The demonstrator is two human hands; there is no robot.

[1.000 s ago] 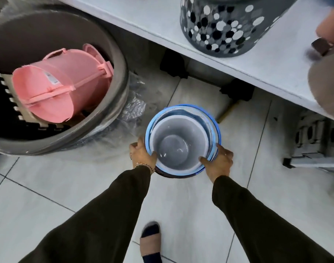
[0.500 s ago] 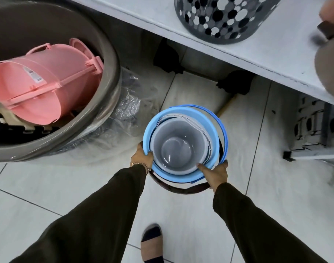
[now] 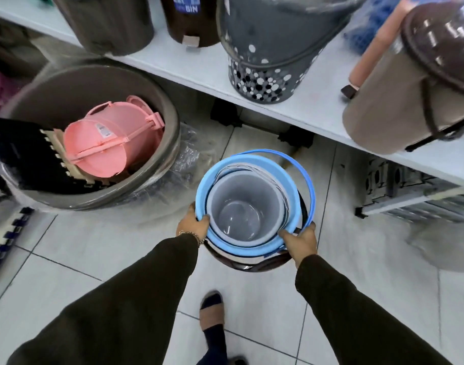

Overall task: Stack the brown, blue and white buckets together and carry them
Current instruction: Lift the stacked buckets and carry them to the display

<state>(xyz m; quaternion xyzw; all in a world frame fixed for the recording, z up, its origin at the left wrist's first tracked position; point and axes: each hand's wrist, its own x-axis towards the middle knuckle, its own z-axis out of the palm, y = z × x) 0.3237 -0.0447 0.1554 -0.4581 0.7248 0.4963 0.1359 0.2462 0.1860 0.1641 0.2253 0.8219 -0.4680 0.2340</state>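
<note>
While the three buckets sit nested between the hands above the pale tiled floor (image 3: pixel 252 306), the left hand (image 3: pixel 192 223) grips the blue bucket (image 3: pixel 252 243) at its near-left rim and the right hand (image 3: pixel 300 239) clasps the near-right rim. The white bucket (image 3: pixel 245 206) is smooth, round plastic; the brown bucket (image 3: pixel 252 263) peeks out beneath.

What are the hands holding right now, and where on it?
Both hold the nested bucket stack by its rim: left hand on the left of the blue bucket, right hand at its near-right.
</note>
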